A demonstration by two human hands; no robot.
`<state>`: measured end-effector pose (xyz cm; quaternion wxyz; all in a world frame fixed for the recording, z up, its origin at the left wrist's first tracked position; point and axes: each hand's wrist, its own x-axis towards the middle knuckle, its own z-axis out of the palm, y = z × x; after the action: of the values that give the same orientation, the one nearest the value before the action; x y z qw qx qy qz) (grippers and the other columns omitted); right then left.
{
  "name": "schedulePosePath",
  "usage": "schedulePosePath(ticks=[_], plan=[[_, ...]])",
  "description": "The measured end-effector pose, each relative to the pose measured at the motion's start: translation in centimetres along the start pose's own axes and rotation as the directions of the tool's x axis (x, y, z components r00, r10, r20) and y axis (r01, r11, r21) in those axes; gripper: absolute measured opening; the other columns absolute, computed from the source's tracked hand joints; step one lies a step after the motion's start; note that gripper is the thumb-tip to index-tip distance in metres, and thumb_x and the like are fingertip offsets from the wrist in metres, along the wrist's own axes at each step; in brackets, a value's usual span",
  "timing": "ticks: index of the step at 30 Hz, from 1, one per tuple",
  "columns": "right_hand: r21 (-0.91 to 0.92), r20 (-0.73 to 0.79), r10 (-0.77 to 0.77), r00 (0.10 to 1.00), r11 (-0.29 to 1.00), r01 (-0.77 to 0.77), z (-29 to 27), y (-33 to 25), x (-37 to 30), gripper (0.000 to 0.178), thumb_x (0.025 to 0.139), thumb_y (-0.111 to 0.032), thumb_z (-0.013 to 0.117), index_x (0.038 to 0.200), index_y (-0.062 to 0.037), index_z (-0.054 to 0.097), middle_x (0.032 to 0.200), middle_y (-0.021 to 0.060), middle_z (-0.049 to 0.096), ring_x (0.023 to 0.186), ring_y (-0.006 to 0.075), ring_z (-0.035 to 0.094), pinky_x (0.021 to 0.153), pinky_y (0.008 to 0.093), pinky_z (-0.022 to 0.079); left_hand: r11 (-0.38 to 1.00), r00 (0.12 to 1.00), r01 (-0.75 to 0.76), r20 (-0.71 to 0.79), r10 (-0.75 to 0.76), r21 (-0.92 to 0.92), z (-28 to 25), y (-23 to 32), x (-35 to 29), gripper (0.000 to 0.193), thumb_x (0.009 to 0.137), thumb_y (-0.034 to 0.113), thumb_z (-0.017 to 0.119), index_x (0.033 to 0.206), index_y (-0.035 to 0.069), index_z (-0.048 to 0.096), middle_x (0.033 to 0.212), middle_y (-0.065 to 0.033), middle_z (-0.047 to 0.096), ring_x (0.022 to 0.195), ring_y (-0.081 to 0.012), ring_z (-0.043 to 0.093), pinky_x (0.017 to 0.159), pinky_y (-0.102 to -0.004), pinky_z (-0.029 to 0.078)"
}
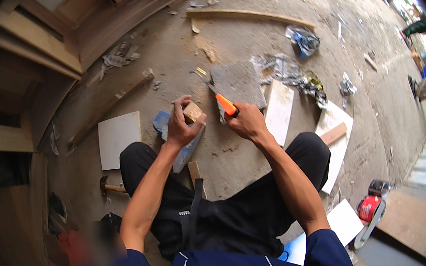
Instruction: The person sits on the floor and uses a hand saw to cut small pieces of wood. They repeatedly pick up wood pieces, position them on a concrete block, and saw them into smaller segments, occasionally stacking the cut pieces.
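My left hand [182, 128] is closed around a short wooden block [192, 112], fingers on its far left side and thumb on the near right. My right hand [248, 123] grips the orange and black handle of a hand tool [226, 103]. Its narrow metal blade points away and to the left, past the edge of a grey concrete slab [243, 80]. A small yellowish piece [201, 71] shows by the blade's tip; whether they touch, I cannot tell. Block and tool are apart. Under my left hand lies a worn blue piece [189, 153], partly hidden.
Wooden cabinets [47, 41] stand at the far left. A hammer [104, 185] lies beside my left knee. White boards [120, 140], wood strips [251, 13] and crumpled plastic [304, 41] are scattered around. A red power tool [369, 208] sits at the lower right. Another person shows at the right edge.
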<state>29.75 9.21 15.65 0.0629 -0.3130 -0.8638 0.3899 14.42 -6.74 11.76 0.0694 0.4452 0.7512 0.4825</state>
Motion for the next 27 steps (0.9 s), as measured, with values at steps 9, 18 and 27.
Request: schedulePosePath(ticks=[9, 18, 27], plan=[[-0.074, 0.03, -0.032, 0.999, 0.997, 0.034, 2.1, -0.9, 0.6, 0.027, 0.078, -0.024, 0.061, 0.094, -0.0046, 0.069, 0.08, 0.0268, 0.065, 0.079, 0.0443, 0.064, 0.07, 0.0498, 0.051, 0.933, 0.989, -0.041, -0.148, -0.013, -0.358, -6.1, 6.6, 0.7, 0.066, 0.078, 0.009, 0.076, 0.128, 0.002, 0.033, 0.101, -0.0079, 0.055, 0.091, -0.0152, 0.056, 0.083, -0.0303, 0.048], [-0.099, 0.105, -0.045, 0.993, 0.994, 0.055, 6.5, -2.5, -0.2, 0.032, 0.082, -0.032, 0.061, 0.098, -0.0044, 0.062, 0.083, 0.0259, 0.066, 0.082, 0.0439, 0.065, 0.071, 0.0505, 0.05, 0.65, 0.972, 0.088, -0.077, -0.22, -0.755, -9.6, 7.4, 1.1, 0.055, 0.087, 0.008, 0.07, 0.127, 0.008, 0.032, 0.105, -0.008, 0.062, 0.09, -0.0118, 0.061, 0.077, -0.0268, 0.053], [-0.402, 0.191, -0.491, 0.85, 0.751, 0.524, 16.8, 5.1, -6.0, 0.021, 0.082, -0.015, 0.05, 0.097, 0.0006, 0.052, 0.095, 0.0269, 0.062, 0.092, 0.0422, 0.061, 0.079, 0.053, 0.047, 0.413, 0.995, -0.006, -0.047, -0.088, -0.911, -12.6, 6.4, -0.2, 0.052, 0.086, 0.015, 0.066, 0.127, 0.009, 0.035, 0.101, -0.016, 0.062, 0.08, -0.0207, 0.065, 0.07, -0.0355, 0.055]])
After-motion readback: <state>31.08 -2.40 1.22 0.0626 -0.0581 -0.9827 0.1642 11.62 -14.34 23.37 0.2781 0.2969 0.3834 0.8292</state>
